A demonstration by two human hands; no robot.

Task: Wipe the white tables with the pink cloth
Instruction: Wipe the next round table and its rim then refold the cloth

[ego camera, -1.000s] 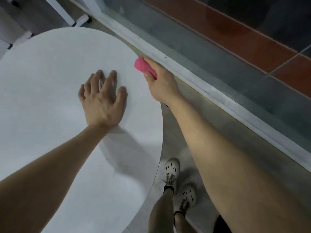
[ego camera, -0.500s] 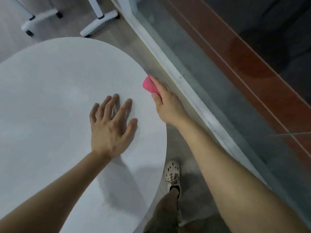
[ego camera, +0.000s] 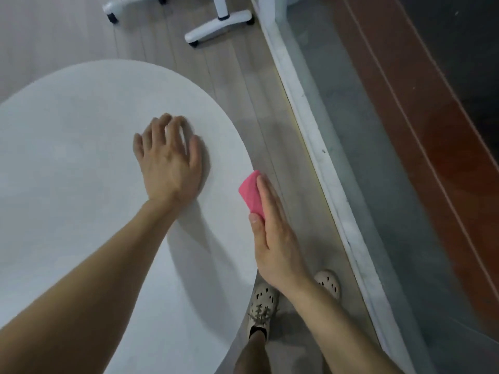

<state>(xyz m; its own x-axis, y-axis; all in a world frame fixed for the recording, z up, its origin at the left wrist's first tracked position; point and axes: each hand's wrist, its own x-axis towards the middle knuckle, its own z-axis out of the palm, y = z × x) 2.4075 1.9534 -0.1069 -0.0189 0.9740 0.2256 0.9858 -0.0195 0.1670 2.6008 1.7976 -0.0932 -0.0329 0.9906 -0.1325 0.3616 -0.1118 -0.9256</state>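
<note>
So the left hand [ego camera: 170, 163] lies flat on the round white table [ego camera: 81, 163], palm down, fingers loosely spread, holding nothing. Over at the table's right rim, the right hand [ego camera: 275, 236] pinches the folded pink cloth [ego camera: 251, 193] between thumb and fairly straight fingers, cloth right against the edge. Pale clogs [ego camera: 263, 302] stand on the wood floor below, white caster legs [ego camera: 218, 25] up top.

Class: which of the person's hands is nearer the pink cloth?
Right. The right hand holds the pink cloth at the edge of the table; the left hand rests on that table, left of the cloth, apart from it.
</note>
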